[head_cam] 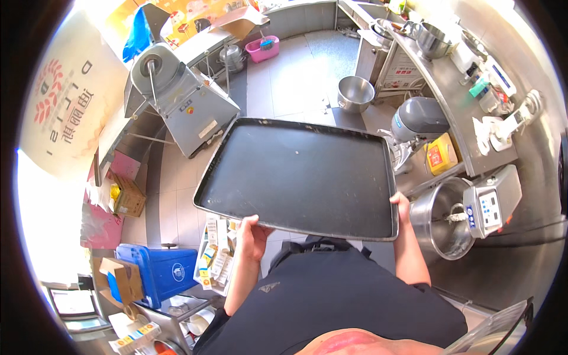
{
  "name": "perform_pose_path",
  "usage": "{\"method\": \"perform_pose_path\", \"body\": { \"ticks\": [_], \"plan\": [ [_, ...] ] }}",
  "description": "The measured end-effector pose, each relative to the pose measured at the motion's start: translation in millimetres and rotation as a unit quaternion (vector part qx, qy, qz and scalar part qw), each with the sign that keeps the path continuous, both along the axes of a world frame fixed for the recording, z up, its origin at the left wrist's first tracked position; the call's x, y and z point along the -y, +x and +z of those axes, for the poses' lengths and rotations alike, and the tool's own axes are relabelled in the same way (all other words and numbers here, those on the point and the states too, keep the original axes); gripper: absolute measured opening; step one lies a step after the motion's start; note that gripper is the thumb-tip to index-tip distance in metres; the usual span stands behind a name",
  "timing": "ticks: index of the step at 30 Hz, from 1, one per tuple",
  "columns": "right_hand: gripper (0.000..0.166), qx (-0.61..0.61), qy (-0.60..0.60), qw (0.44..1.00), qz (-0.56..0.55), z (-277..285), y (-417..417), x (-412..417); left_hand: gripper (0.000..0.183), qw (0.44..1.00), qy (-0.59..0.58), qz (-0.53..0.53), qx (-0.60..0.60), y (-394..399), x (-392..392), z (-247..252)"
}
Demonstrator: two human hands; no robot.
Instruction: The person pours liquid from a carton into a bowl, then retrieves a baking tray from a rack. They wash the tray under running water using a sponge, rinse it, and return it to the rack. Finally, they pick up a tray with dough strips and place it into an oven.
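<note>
A large black rectangular baking tray (297,182) with a raised rim is held out in front of my body, its inside facing up. My left hand (254,237) grips the near edge towards the left, thumb over the rim. On the right side, my right hand (400,205) holds the short edge, its thumb on the rim and its other fingers hidden beneath. A tiny pale speck lies on the tray's dark surface, which also shows some scuffs and marks along the rim.
A dough sheeter (191,106) stands ahead left, a blue wheeled bin (166,273) lower left. To the right are a spiral mixer's steel bowl (443,235), a grey stand mixer (417,120), a yellow jug (441,154) and a steel counter (461,97). A steel bowl (356,94) sits on the floor.
</note>
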State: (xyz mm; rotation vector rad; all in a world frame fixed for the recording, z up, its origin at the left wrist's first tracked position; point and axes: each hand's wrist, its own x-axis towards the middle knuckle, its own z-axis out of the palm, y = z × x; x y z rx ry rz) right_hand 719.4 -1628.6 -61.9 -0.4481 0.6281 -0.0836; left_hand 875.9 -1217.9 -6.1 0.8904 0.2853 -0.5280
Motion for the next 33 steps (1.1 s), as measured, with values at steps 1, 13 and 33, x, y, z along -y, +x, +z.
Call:
{"method": "perform_pose_path", "body": {
  "ticks": [1, 13, 33],
  "plan": [
    [0.047, 0.026, 0.025, 0.999, 0.028, -1, 34, 22, 0.037, 1.0, -0.007, 0.005, -0.017, 36, 5, -15],
    [0.024, -0.008, -0.061, 0.998, -0.011, 14, 411, 176, 0.034, 1.0, -0.022, 0.017, 0.005, 410, 154, 17],
    [0.045, 0.071, -0.024, 0.971, -0.229, 43, 834, 502, 0.015, 0.984, 0.048, -0.17, -0.025, 971, 616, 27]
  ]
}}
